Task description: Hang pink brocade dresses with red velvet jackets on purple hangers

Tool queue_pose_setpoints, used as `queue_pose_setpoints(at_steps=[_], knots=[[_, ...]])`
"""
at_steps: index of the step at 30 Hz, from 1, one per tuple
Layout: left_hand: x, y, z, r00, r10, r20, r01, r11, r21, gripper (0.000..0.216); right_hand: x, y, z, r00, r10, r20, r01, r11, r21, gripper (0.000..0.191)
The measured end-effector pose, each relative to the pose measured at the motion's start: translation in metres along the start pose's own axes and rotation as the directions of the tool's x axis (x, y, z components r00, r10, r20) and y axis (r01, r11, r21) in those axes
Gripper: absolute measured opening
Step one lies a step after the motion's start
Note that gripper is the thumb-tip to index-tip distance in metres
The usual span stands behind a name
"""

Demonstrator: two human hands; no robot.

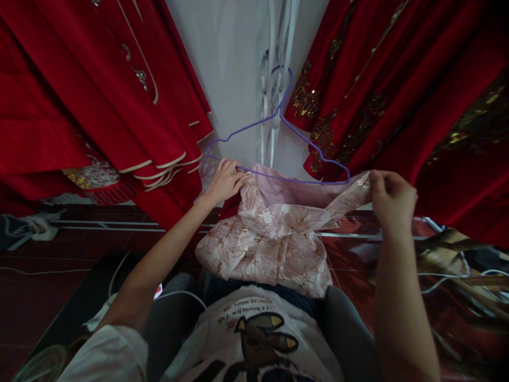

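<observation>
A pale pink brocade dress [278, 249] with a gold floral pattern lies across my lap, its upper edge raised and its plain pink lining showing. My left hand [226, 183] grips the dress's left upper edge, its fingers against the lower bar of a purple hanger [254, 125]. At the right, my right hand [393, 200] pinches the opposite upper corner and holds it out to the side. The hanger's lower bar passes in front of the lining, and its hook end points up toward a white metal rack. Fingertips of the right hand are partly hidden.
Red garments with trim and sequins hang at the left [131, 106] and the right [382, 95]. A white scrolled metal frame [272, 106] stands against the wall between them. Cluttered wrappings [457, 265] lie on the floor at right. A white cable [183, 293] runs beside my lap.
</observation>
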State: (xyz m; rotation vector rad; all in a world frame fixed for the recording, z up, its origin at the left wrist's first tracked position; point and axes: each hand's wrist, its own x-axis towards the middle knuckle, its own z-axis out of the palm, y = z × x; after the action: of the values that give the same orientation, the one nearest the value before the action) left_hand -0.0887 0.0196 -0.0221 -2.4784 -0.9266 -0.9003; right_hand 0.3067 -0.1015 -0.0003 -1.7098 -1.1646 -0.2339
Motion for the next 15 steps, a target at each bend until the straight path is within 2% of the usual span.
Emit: queue_pose_setpoints(at_steps=[4, 8, 15], knots=[[0.0, 0.0, 0.0, 1.0, -0.003, 0.001, 0.003, 1.0, -0.007, 0.034, 0.002, -0.011, 0.001, 0.996, -0.088, -0.024, 0.087, 0.996, -0.025, 0.034], [-0.001, 0.006, 0.002, 1.0, 0.0, 0.007, 0.0, 0.999, -0.048, 0.034, 0.017, -0.022, 0.007, 0.976, -0.21, -0.063, 0.207, 0.977, -0.051, 0.03], [-0.001, 0.031, 0.014, 0.999, -0.034, -0.003, 0.033, 0.975, -0.219, 0.035, 0.045, -0.069, 0.03, 0.948, -0.294, 0.125, 0.301, 0.952, -0.046, 0.033]])
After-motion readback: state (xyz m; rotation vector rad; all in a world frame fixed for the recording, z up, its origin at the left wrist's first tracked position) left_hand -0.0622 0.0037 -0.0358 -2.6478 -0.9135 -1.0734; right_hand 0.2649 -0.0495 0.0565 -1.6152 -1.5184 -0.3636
